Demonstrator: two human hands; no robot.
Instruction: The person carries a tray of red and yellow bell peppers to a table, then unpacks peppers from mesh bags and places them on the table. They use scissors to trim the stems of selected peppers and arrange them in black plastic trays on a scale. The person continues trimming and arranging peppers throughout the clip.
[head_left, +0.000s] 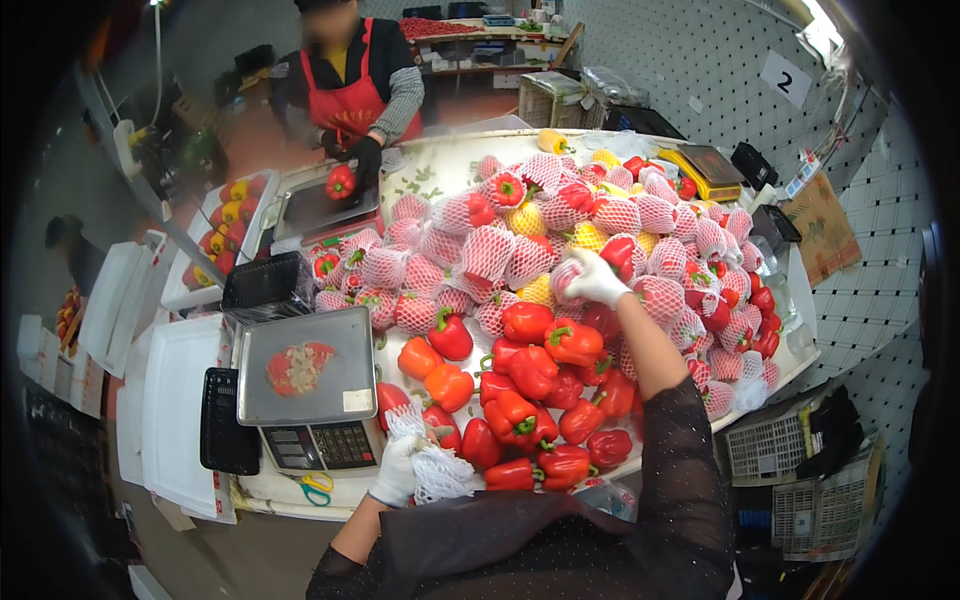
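My left hand (397, 469), in a white glove, grips several white foam net sleeves (442, 474) at the near edge of the table. Stretched out over the pile, my right hand (596, 277), also gloved, has its fingers around a foam-netted pepper (564, 282). Around it lie many red and yellow bell peppers in foam nets (487, 255). Between my arms sits a heap of bare red bell peppers (532, 371), with orange-red ones (448, 386) at its left side. The palm side of my right hand is hidden.
Left of the peppers stands a weighing scale (307, 367), with scissors (315, 487) near its base and a black tray (225, 420) beside it. White foam boxes (184, 412) line the left. Across the table, a person in a red apron (352, 97) holds a red pepper (340, 182) over another scale.
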